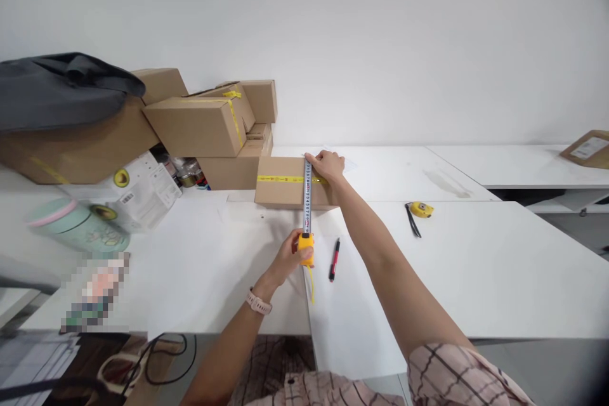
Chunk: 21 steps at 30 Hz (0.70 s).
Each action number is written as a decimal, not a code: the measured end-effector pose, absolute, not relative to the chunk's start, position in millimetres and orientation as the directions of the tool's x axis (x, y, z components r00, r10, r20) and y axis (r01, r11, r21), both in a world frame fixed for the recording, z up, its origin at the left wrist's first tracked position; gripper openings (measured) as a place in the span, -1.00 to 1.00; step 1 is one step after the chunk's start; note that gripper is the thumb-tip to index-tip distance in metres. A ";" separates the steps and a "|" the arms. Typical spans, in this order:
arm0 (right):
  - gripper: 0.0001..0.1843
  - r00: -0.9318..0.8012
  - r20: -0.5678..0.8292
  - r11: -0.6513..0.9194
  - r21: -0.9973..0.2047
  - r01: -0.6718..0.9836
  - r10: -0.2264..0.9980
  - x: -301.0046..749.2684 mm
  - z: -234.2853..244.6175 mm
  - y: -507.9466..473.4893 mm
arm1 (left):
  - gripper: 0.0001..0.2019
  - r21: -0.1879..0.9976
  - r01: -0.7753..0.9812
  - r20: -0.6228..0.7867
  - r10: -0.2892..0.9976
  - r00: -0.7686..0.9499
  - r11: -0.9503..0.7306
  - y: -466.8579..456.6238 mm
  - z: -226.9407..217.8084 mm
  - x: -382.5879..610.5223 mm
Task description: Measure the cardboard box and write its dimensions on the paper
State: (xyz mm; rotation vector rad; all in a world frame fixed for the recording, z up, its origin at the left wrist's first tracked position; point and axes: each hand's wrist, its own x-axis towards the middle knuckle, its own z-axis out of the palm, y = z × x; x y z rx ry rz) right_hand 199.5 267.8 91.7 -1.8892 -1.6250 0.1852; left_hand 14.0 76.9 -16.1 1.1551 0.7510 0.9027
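Note:
A cardboard box with a strip of yellow tape lies on the white table in front of me. Across its top runs the extended blade of a yellow tape measure. My left hand is closed around the tape measure's case, just off the near side of the box, and a yellow strap hangs from the case. At the far edge of the box, my right hand presses the blade's end with the thumb; its other fingers are bent over the box. A red and black pen lies to the right of the case.
Another yellow tape measure with a black strap lies at right. Stacked cardboard boxes, a dark bag and a mint-green bottle stand at left. A labelled box sits far right. Cables hang below the table's front edge.

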 end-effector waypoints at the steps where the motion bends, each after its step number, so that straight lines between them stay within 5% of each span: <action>1: -0.47 0.229 0.287 -0.041 -0.539 0.841 0.930 199.1 91.7 267.7 | -0.48 0.970 -0.198 -0.041 0.893 0.449 0.144 76.7 -17.4 14.7; 21: -0.45 0.226 0.348 -0.023 -0.501 0.865 0.910 199.0 81.4 267.5 | -0.44 0.984 -0.174 0.044 0.896 0.442 0.037 128.6 -2.9 18.7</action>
